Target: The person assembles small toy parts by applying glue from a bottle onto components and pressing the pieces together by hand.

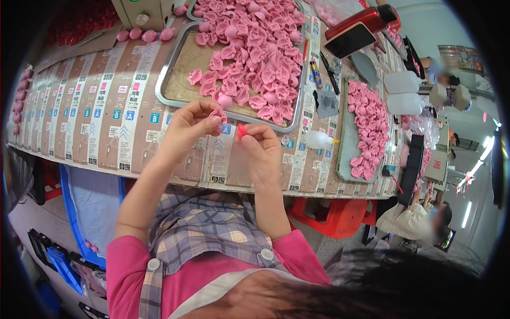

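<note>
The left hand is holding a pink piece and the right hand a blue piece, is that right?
Not quite: the head view shows a red piece in the right hand, not a blue one. The left hand does hold a pink piece.

A table [79, 119] covered in printed brown-and-white sheets extends to either side of the left hand [188, 130] and the right hand [260, 154]. Just beyond both is a metal tray [183, 74]. Right of the right hand lies a white squeeze bottle [317, 140], its tip pointing away; further right sits a greenish tray [345, 151]. Four rounded pink pieces [150, 36] line up well beyond the left hand, to its left.
</note>
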The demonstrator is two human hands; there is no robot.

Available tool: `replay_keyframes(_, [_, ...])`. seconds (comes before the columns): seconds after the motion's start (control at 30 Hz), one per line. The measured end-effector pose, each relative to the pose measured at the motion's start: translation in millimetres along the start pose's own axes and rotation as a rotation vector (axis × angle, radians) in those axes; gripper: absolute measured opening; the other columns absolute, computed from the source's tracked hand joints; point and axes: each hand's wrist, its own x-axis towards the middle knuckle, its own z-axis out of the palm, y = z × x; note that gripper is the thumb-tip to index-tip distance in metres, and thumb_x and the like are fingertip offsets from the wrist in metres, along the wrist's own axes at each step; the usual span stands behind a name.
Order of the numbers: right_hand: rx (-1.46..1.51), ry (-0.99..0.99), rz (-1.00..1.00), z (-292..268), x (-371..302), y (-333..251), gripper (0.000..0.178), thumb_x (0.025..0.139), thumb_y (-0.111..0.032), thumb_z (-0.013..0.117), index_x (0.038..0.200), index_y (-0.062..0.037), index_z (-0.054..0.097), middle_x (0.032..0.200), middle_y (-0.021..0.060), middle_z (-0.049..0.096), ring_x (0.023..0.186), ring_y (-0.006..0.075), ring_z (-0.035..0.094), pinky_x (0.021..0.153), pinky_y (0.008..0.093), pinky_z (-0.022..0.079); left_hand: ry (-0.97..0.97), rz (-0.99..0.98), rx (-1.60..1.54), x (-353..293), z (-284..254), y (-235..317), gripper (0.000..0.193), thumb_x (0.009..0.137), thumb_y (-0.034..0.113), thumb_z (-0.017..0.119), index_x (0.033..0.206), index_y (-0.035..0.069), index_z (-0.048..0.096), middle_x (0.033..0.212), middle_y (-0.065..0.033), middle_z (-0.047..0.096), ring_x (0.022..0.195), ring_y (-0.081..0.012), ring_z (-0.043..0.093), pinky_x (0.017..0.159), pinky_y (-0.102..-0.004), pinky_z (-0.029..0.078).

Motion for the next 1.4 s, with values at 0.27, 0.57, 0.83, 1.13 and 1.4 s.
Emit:
replay_keyframes(0.27, [-0.094, 0.067, -0.014, 2, -11, 12, 0.030, 0.075, 0.002, 0.060, 0.104, 0.0004, 0.053, 0.091, 0.0044, 0.057, 0.085, 0.0102, 0.054, 0.074, 0.0203, 0.042, 0.126, 0.092, -0.110, -13, 21, -37, 0.020, 0.077, 0.005, 0.060, 0.094, 0.002, 0.051, 0.089, -0.0042, 0.057, 0.080, -0.0099, 0.056, 0.072, -0.0232, 0.047])
replay_keyframes(0.57, [-0.138, -0.052, 0.054, -7, -7, 3, 0.032, 0.075, 0.002, 0.059, 0.107, -0.0009, 0.054, 0.094, 0.0057, 0.060, 0.083, 0.0103, 0.055, 0.075, 0.0216, 0.044, 0.106, 0.213, 0.064, -24, 25, -30, 0.024, 0.076, -0.002, 0.058, 0.100, -0.001, 0.056, 0.093, -0.0056, 0.058, 0.085, -0.0119, 0.057, 0.075, -0.0233, 0.046])
replay_keyframes(0.83, [-0.094, -0.106, 0.088, -17, -4, 3, 0.028, 0.075, 0.002, 0.060, 0.102, -0.0015, 0.056, 0.090, 0.0040, 0.060, 0.085, 0.0100, 0.055, 0.078, 0.0228, 0.043, 0.081, 0.215, 0.216, -26, 27, -23, 0.024, 0.074, -0.002, 0.060, 0.098, 0.000, 0.059, 0.087, -0.0057, 0.058, 0.080, -0.0125, 0.058, 0.073, -0.0244, 0.048])
replay_keyframes(1.13, [-0.057, -0.230, 0.088, -20, -4, 2, 0.024, 0.077, 0.001, 0.057, 0.100, -0.0018, 0.052, 0.093, 0.0030, 0.056, 0.086, 0.0096, 0.054, 0.075, 0.0220, 0.043, 0.045, 0.436, 0.567, -33, 32, -7, 0.022, 0.073, -0.001, 0.061, 0.095, -0.001, 0.059, 0.083, -0.0085, 0.059, 0.075, -0.0148, 0.059, 0.068, -0.0251, 0.049])
replay_keyframes(1.4, [-0.184, -0.101, 0.099, -12, -9, 1, 0.028, 0.076, -0.001, 0.060, 0.101, -0.0036, 0.050, 0.089, 0.0024, 0.056, 0.082, 0.0092, 0.053, 0.074, 0.0228, 0.044, 0.061, 0.420, 0.653, -32, 33, -9, 0.019, 0.075, 0.001, 0.061, 0.093, -0.001, 0.059, 0.082, -0.0067, 0.059, 0.075, -0.0136, 0.059, 0.067, -0.0254, 0.049])
